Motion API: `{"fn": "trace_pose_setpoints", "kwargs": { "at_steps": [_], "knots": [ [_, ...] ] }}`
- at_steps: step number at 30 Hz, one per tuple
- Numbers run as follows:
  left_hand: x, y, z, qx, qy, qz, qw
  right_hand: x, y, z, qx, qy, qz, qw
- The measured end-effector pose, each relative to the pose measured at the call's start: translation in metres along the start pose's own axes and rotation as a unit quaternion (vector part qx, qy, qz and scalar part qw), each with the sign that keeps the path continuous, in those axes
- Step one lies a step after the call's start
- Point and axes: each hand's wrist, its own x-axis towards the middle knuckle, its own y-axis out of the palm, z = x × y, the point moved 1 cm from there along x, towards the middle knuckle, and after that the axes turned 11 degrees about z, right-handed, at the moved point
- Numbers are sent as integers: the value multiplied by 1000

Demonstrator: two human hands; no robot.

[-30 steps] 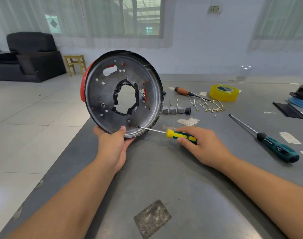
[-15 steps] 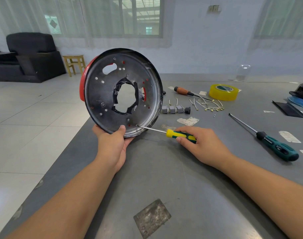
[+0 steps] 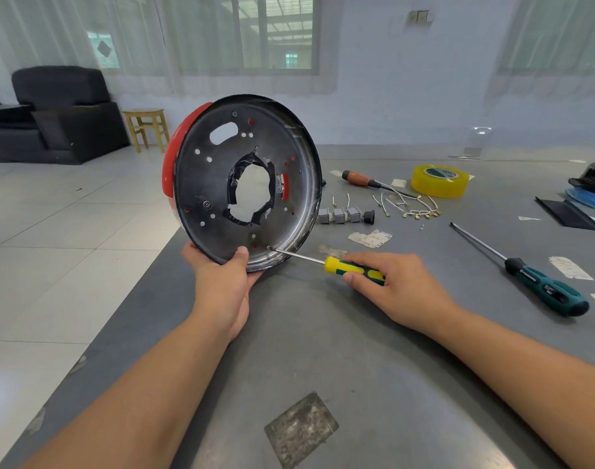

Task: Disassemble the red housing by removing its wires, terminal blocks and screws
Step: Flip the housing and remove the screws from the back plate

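Observation:
The red housing (image 3: pixel 205 184) stands on edge at the table's left side, its dark metal base plate facing me. My left hand (image 3: pixel 223 282) grips its lower rim, thumb on the plate. My right hand (image 3: pixel 391 286) holds a yellow-green screwdriver (image 3: pixel 353 268) whose tip touches a screw near the plate's lower edge. Behind the housing lie grey terminal blocks (image 3: pixel 340 214) and loose wires (image 3: pixel 407 206).
A grey table (image 3: pixel 323 350) carries a large teal-handled screwdriver (image 3: pixel 543 286), an orange-handled screwdriver (image 3: pixel 360 179), a roll of yellow tape (image 3: pixel 440 181) and black and blue parts (image 3: pixel 590 191) at the right edge. A black armchair (image 3: pixel 59 113) and a wooden stool (image 3: pixel 145 128) stand beyond.
The housing has turned slightly, showing more of its red side. Both hands and the screwdriver stay in place at the lower screw.

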Motion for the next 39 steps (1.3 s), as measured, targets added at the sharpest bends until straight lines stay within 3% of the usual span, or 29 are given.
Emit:
{"fn": "trace_pose_setpoints", "kwargs": {
  "at_steps": [4,8,10,14,16,19,22,24,26,28,29,31,34,36,39],
  "knots": [
    [0,1,1,35,18,5,999,-3,4,9,22,-3,-19,1000],
    [1,-1,3,90,23,9,996,0,3,17,145,51,5,988],
    [1,-2,5,111,21,20,993,4,0,24,266,118,45,956],
    [1,-2,6,163,31,32,986,8,-9,30,485,247,114,831],
    [2,-2,7,171,31,28,984,8,-11,31,490,251,130,824],
    [4,-2,8,159,26,12,987,7,-8,36,330,181,109,920],
    [5,-3,9,158,27,0,987,3,-8,37,50,76,74,993],
    [5,-4,8,185,27,1,982,0,-13,37,-174,-19,30,984],
    [4,-3,8,184,21,1,983,-1,-21,36,-317,-148,-44,936],
    [2,-2,8,156,14,2,988,-2,-26,37,-363,-239,-126,892],
    [1,-1,8,147,13,3,989,-3,-25,38,-354,-250,-145,890],
    [0,0,7,152,16,1,988,-4,-22,42,-256,-205,-132,935],
    [-1,1,6,148,16,-3,989,-5,-15,47,17,-76,-131,988],
    [-1,1,6,134,16,-8,991,0,-13,52,237,15,-144,961],
    [0,1,5,112,14,-13,993,5,-8,59,539,94,-127,827]
  ]
}}
